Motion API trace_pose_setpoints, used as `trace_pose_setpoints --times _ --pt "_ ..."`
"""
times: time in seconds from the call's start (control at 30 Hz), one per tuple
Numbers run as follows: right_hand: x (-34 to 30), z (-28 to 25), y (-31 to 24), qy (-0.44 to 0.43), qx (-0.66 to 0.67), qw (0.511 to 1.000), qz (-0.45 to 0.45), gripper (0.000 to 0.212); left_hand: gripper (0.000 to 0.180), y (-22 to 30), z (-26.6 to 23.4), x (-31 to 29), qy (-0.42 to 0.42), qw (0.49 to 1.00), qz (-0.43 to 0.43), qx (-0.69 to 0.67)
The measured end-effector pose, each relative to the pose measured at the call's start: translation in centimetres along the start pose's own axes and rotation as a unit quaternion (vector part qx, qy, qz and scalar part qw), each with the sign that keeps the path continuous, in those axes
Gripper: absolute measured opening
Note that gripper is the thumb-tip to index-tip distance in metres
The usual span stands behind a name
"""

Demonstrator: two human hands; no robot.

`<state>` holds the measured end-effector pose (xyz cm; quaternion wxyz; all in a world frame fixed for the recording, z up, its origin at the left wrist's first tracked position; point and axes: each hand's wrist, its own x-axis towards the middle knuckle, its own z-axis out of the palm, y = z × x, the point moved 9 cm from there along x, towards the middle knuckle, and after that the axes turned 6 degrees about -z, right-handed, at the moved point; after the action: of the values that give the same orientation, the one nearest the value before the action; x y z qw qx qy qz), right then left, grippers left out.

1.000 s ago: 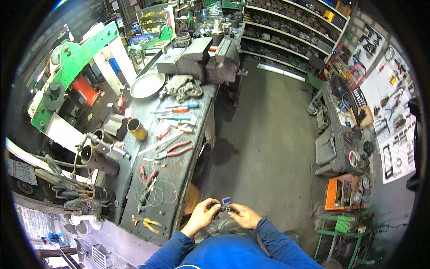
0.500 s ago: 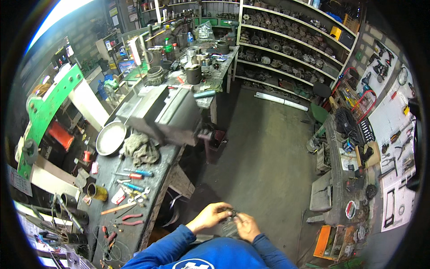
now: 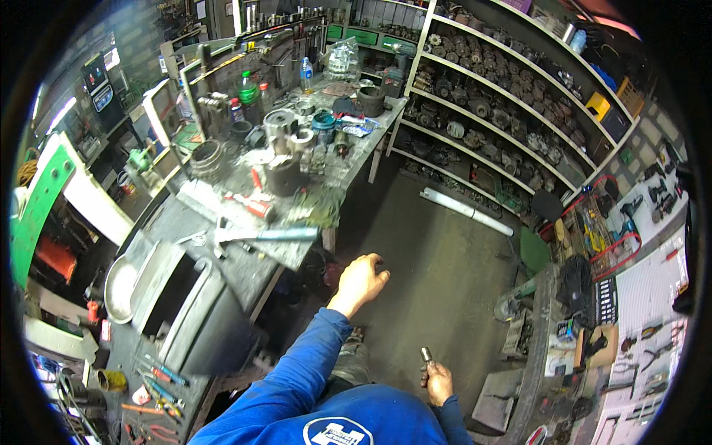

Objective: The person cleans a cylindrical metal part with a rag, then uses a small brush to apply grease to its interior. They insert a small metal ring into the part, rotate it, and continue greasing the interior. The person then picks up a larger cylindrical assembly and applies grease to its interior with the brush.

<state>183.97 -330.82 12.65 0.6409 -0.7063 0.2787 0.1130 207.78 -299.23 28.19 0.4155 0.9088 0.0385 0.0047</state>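
Note:
My left hand (image 3: pixel 360 283) is stretched forward over the floor, just right of the workbench, with thumb and fingers apart and nothing visible in it. Low by my body, my right hand (image 3: pixel 439 383) is closed around a short metal cylinder (image 3: pixel 426 354), whose bright end sticks up past the fingers. Its exact kind does not show. Nearest to my left hand, a hammer (image 3: pixel 278 234) with a teal handle lies at the bench edge. Left of my left forearm stands a large bench vise (image 3: pixel 204 319).
The workbench (image 3: pixel 311 189) carries metal parts, bottles and a red-handled tool (image 3: pixel 256 206). Pliers and screwdrivers (image 3: pixel 165 371) lie near the vise. Shelves (image 3: pixel 489 107) full of machine parts stand ahead. A white tube (image 3: pixel 467 211) lies on the floor. Tools hang at the right.
My hands, together in front of my body before, are now apart. The left has reached forward; the right has moved right and holds the metal cylinder. The view has shifted toward the bench.

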Motion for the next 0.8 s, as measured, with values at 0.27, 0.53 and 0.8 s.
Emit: trace_pose_setpoints --times 0.27,0.53,0.8 --pt "19.2 1.7 -18.8 -0.037 -0.210 0.966 -0.146 0.034 0.051 1.1 -1.8 22.9 0.080 0.996 -0.042 -0.014" --pt "42.0 7.6 -31.4 -0.136 -0.189 0.956 -0.178 0.031 0.030 0.2 -8.5 45.9 0.255 0.955 -0.072 0.131" --pt "59.8 16.4 -46.3 -0.276 -0.320 0.855 -0.300 0.033 0.029 -2.7 -9.5 61.5 0.225 0.923 -0.142 0.279"
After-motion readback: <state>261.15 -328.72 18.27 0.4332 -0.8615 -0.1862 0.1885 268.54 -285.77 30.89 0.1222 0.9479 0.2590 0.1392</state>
